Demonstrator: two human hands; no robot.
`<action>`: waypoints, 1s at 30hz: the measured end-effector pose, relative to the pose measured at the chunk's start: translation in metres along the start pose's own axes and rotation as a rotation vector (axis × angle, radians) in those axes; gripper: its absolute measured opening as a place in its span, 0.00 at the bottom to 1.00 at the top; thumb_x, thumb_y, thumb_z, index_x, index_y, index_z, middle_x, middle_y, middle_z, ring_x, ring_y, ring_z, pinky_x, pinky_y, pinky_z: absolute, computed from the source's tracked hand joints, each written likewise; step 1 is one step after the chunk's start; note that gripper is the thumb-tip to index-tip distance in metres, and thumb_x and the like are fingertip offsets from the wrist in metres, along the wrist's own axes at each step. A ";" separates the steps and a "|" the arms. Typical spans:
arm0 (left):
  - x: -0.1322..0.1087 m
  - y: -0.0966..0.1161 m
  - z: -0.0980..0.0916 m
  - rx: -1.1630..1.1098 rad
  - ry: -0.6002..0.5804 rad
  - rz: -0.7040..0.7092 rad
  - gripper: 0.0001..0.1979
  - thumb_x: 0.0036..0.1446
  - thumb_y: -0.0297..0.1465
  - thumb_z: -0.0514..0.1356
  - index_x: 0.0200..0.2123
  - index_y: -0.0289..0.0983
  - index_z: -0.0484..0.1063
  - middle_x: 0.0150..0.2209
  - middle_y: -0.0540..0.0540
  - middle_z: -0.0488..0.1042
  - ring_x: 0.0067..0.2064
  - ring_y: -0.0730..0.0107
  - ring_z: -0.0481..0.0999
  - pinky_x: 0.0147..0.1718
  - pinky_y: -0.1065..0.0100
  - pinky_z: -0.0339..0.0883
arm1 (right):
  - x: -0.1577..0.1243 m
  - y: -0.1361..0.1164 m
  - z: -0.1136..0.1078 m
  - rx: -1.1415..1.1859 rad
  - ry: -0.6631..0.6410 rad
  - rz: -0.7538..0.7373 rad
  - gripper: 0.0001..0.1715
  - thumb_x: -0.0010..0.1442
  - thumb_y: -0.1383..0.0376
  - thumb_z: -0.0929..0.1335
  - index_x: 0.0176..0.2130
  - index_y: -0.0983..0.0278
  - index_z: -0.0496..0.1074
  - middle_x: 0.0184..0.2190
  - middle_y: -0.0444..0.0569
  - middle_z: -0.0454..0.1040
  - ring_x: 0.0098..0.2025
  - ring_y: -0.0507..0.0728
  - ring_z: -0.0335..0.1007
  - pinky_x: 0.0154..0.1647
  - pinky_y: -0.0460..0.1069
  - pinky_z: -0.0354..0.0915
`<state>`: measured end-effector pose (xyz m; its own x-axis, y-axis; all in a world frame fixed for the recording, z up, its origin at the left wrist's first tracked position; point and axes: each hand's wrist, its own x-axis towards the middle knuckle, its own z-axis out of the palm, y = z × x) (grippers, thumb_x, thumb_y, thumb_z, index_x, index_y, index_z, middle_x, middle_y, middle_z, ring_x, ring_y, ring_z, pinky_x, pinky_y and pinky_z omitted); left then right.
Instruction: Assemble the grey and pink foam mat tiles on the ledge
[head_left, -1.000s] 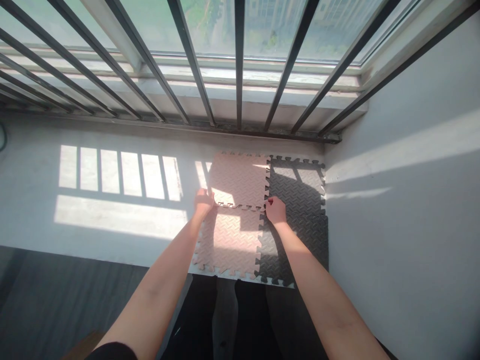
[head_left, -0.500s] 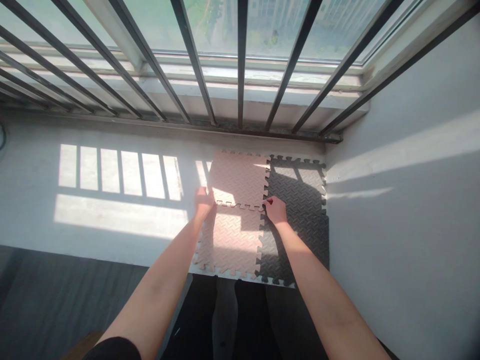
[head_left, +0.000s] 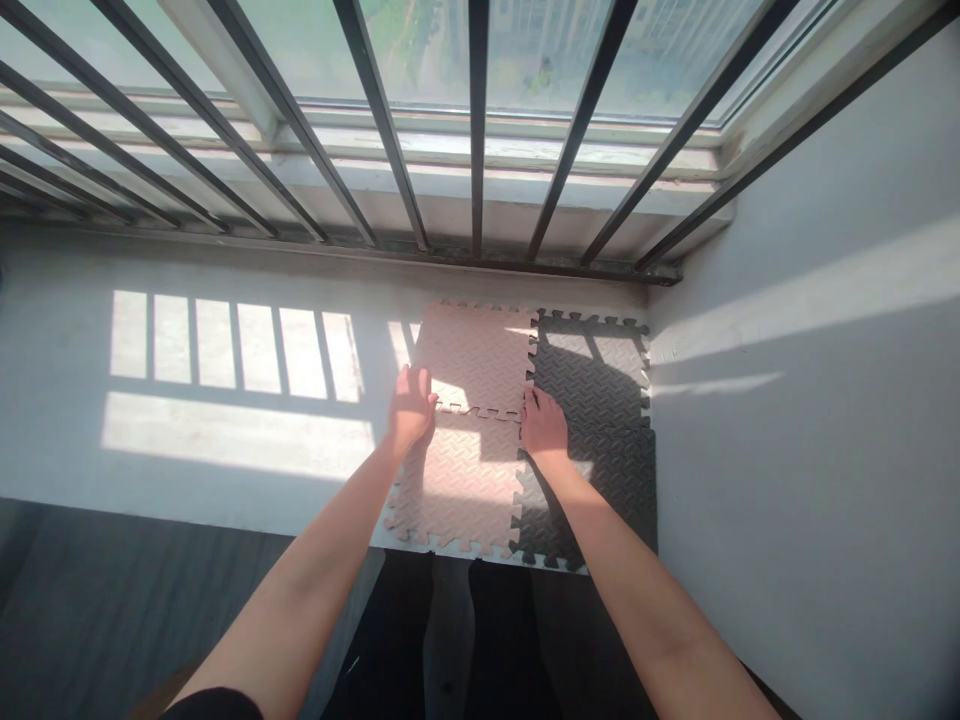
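Several interlocking foam mat tiles lie in a square on a pale ledge. A beige tile (head_left: 472,350) sits at the far left and another beige tile (head_left: 469,495) sits below it, their puzzle edges meeting in a seam. Dark grey tiles (head_left: 592,385) fill the right side. My left hand (head_left: 411,408) rests flat at the left end of that seam. My right hand (head_left: 544,424) lies on the seam's right end, where the beige and grey tiles meet. Neither hand grips anything.
Dark metal window bars (head_left: 478,120) stand along the far side of the ledge (head_left: 225,340), with glass behind them. A pale wall (head_left: 787,480) rises on the right. Below the ledge's near edge lies a dark floor (head_left: 127,590), and my dark-clad legs (head_left: 450,640) show.
Both hands have flattened onto the mat, and my right hand has slid slightly down and left. The seam between the beige tiles sits tighter than a second ago.
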<state>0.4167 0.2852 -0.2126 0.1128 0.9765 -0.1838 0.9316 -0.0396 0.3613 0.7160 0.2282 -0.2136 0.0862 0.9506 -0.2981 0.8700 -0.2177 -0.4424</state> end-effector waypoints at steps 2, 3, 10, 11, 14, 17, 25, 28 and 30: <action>-0.011 0.003 0.003 0.029 -0.045 0.161 0.33 0.73 0.32 0.51 0.78 0.34 0.57 0.79 0.31 0.56 0.83 0.48 0.44 0.80 0.46 0.43 | -0.012 -0.004 0.008 -0.039 -0.039 -0.129 0.35 0.74 0.63 0.63 0.76 0.66 0.65 0.78 0.61 0.61 0.81 0.68 0.51 0.82 0.64 0.47; -0.017 0.003 0.005 0.037 -0.063 0.212 0.33 0.73 0.32 0.51 0.78 0.34 0.57 0.80 0.32 0.55 0.84 0.49 0.44 0.80 0.45 0.42 | -0.017 -0.005 0.013 -0.058 -0.073 -0.170 0.37 0.73 0.63 0.64 0.77 0.67 0.63 0.80 0.60 0.57 0.83 0.69 0.47 0.83 0.64 0.44; -0.043 -0.002 0.026 0.076 -0.173 0.260 0.39 0.70 0.36 0.58 0.79 0.31 0.56 0.81 0.31 0.50 0.83 0.43 0.47 0.79 0.42 0.48 | -0.026 -0.010 0.041 -0.109 -0.155 -0.134 0.46 0.71 0.59 0.66 0.80 0.67 0.55 0.82 0.61 0.48 0.84 0.70 0.42 0.83 0.66 0.45; -0.042 -0.003 0.027 0.078 -0.175 0.258 0.39 0.69 0.37 0.59 0.79 0.32 0.57 0.81 0.31 0.49 0.83 0.43 0.46 0.79 0.42 0.48 | -0.025 -0.012 0.042 -0.101 -0.156 -0.114 0.46 0.70 0.59 0.66 0.80 0.67 0.55 0.82 0.61 0.48 0.84 0.70 0.41 0.83 0.66 0.45; -0.039 -0.001 0.024 0.086 -0.175 0.242 0.40 0.69 0.38 0.59 0.79 0.31 0.56 0.81 0.30 0.49 0.83 0.43 0.47 0.79 0.42 0.48 | -0.023 -0.018 0.039 -0.068 -0.164 -0.076 0.46 0.70 0.60 0.67 0.80 0.68 0.55 0.82 0.61 0.47 0.84 0.71 0.39 0.84 0.66 0.43; -0.040 0.006 0.019 0.108 -0.175 0.243 0.40 0.69 0.38 0.59 0.79 0.29 0.56 0.80 0.28 0.50 0.83 0.42 0.47 0.79 0.43 0.47 | -0.028 -0.024 0.031 -0.046 -0.165 -0.096 0.45 0.70 0.61 0.67 0.80 0.62 0.55 0.82 0.56 0.49 0.84 0.69 0.41 0.85 0.66 0.42; -0.056 0.017 0.023 0.030 -0.216 0.295 0.36 0.71 0.35 0.54 0.79 0.36 0.57 0.80 0.34 0.55 0.82 0.47 0.52 0.78 0.47 0.53 | -0.052 -0.046 0.029 -0.022 -0.206 -0.227 0.40 0.72 0.66 0.60 0.79 0.56 0.58 0.81 0.48 0.54 0.83 0.63 0.46 0.84 0.64 0.48; -0.055 0.021 0.019 0.032 -0.207 0.312 0.35 0.72 0.36 0.54 0.79 0.37 0.58 0.79 0.33 0.59 0.81 0.46 0.54 0.77 0.47 0.54 | -0.052 -0.052 0.029 -0.001 -0.195 -0.188 0.39 0.72 0.65 0.60 0.78 0.55 0.59 0.80 0.48 0.57 0.83 0.63 0.47 0.83 0.64 0.52; -0.055 0.025 0.016 0.083 -0.209 0.336 0.34 0.73 0.39 0.54 0.78 0.39 0.59 0.78 0.34 0.59 0.81 0.44 0.54 0.76 0.45 0.55 | -0.052 -0.056 0.028 -0.005 -0.188 -0.179 0.37 0.74 0.64 0.59 0.78 0.56 0.60 0.80 0.48 0.57 0.83 0.64 0.47 0.81 0.64 0.55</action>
<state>0.4391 0.2268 -0.2077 0.4754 0.8426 -0.2529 0.8547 -0.3743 0.3596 0.6491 0.1846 -0.1974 -0.1607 0.9162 -0.3672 0.8656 -0.0480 -0.4985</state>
